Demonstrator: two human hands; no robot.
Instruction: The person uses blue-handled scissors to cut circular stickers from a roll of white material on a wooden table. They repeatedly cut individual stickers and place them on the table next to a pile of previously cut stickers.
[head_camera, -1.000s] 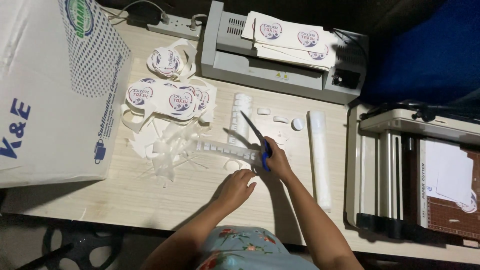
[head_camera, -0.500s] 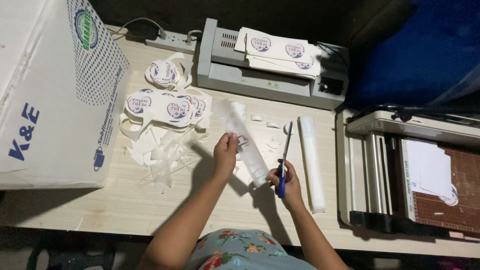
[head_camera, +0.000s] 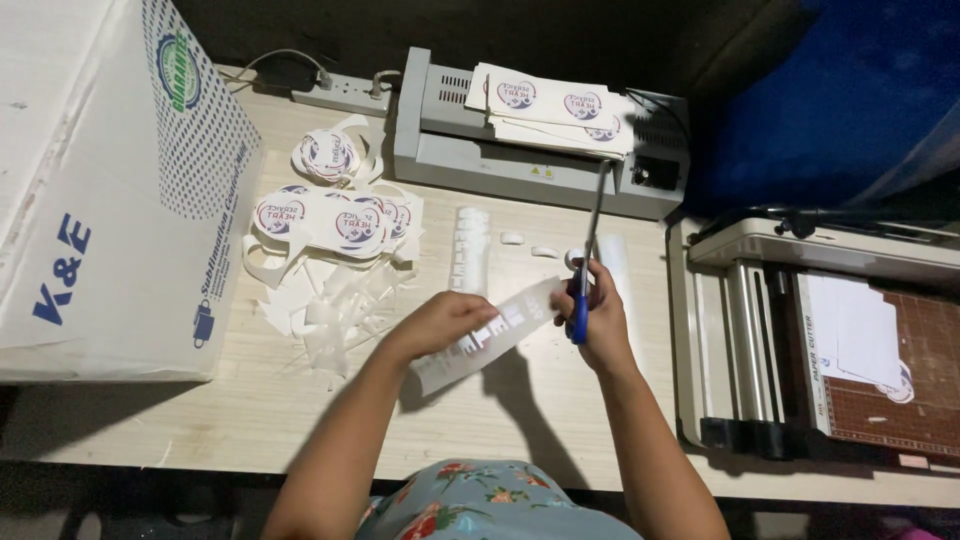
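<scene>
The left hand (head_camera: 440, 325) holds a laminated strip (head_camera: 485, 335) in the air above the tabletop (head_camera: 180, 420), its fingers curled and pinching the strip's lower left part, with the thumb hidden underneath. The strip is long and narrow, and its long axis runs on a slant from lower left, under the left hand, up to the right, where its free end reaches toward the right hand (head_camera: 600, 315). That hand grips a pair of scissors (head_camera: 588, 260) by their blue handles, fingers closed through and around the loops; the blades point almost straight away from the person, toward the grey laminator (head_camera: 520, 150), and look shut or very nearly so, though the view is too narrow to tell for certain. So the strip's free end lies just to the left of the scissor handles, touching or almost touching the right hand, while the blades stand at a steep angle across the strip's long axis, beyond its end and not around it. The right hand is the nearer one to the free end; the left holds the far end. Left of both hands, on the tabletop, lie round printed stickers (head_camera: 335, 220) amid white offcuts (head_camera: 330, 315), beside a large white cardboard box (head_camera: 110, 200). A paper cutter (head_camera: 850, 330) stands to the right.
</scene>
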